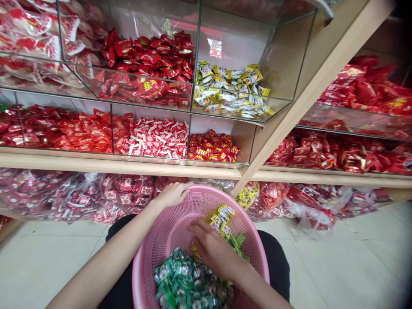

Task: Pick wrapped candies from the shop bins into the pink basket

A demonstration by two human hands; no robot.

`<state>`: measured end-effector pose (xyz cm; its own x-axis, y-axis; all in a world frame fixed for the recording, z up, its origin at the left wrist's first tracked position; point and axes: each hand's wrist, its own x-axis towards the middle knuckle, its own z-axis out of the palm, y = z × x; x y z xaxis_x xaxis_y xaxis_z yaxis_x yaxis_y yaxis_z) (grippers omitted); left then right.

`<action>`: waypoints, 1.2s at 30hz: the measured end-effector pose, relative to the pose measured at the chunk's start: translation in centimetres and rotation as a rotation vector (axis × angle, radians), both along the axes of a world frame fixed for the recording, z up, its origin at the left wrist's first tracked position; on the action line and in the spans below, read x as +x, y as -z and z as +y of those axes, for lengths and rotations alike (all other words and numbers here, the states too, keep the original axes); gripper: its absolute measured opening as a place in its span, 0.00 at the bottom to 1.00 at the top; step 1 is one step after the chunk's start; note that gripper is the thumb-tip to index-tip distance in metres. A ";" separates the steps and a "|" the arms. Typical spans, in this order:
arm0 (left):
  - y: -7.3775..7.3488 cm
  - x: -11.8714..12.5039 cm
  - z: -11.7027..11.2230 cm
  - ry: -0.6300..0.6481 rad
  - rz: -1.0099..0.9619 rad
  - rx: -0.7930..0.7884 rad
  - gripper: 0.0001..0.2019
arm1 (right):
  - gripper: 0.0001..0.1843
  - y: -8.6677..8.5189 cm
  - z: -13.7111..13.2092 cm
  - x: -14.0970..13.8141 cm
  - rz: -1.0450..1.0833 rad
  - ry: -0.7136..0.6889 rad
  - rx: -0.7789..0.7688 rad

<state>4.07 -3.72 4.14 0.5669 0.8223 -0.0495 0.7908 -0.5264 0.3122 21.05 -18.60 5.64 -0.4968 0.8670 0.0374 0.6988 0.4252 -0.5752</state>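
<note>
A pink plastic basket (167,240) rests on my lap, holding green-wrapped candies (183,279) near me and yellow-and-white wrapped candies (222,216) at its far side. My left hand (172,194) grips the basket's far left rim, fingers curled over it. My right hand (210,249) is inside the basket, fingers closed around a bunch of the yellow-and-white candies.
Glass bins on a wooden shelf (128,165) hold candies: red ones (151,56), yellow-and-white ones (230,90), red-and-white ones (154,137). Clear bags of red candy (80,195) lie under the shelf. More bins (354,128) stand to the right. Pale floor tiles (354,257) surround me.
</note>
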 end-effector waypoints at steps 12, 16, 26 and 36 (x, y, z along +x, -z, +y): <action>-0.3 -0.6 -0.3 -0.020 0.022 0.003 0.21 | 0.27 3.1 6.4 -6.5 -0.320 -0.595 -0.518; -0.3 -0.6 -0.3 -0.019 0.036 0.006 0.21 | 0.31 4.1 6.6 -6.0 -0.304 -0.606 -0.592; 0.1 -0.6 -0.3 -0.023 0.040 0.016 0.21 | 0.27 3.7 6.0 -6.3 -0.265 -0.649 -0.584; -0.2 -0.6 -0.5 -0.033 0.042 0.012 0.21 | 0.16 3.9 3.3 -8.6 -0.362 -0.536 -0.343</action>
